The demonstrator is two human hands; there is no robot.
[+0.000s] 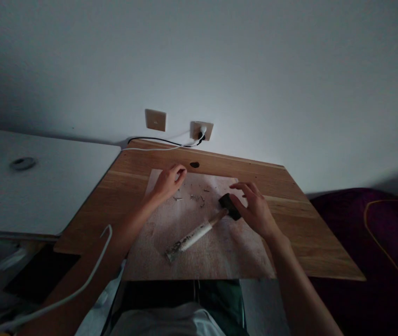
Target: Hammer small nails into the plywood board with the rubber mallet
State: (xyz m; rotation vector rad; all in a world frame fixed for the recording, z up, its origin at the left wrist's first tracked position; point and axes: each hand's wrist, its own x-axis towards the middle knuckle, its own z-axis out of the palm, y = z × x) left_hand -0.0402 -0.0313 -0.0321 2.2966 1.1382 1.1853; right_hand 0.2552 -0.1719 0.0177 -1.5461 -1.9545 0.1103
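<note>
A hammer [190, 238] lies slantwise on a thin pale board [227, 256], its dark block-shaped head [233, 206] toward the right and its handle wrapped in worn white material. My right hand [257, 207] is over the far right side of that head, fingers stretched and apart; the thumb is close to the head, and whether it touches I cannot tell. Above the board's far left part, my left hand [171, 181] has thumb and forefinger tips together in a pinch. Anything between them is too small to make out. Several small metal nails [195, 198] are scattered between my hands.
The board rests on a wooden table [318, 238] with a dark hole [194, 164] near the wall. Cables [157, 149] run along its back edge to a wall socket [196, 130]. A white cord [92, 275] crosses by my left forearm. A white tabletop [45, 196] adjoins on the left.
</note>
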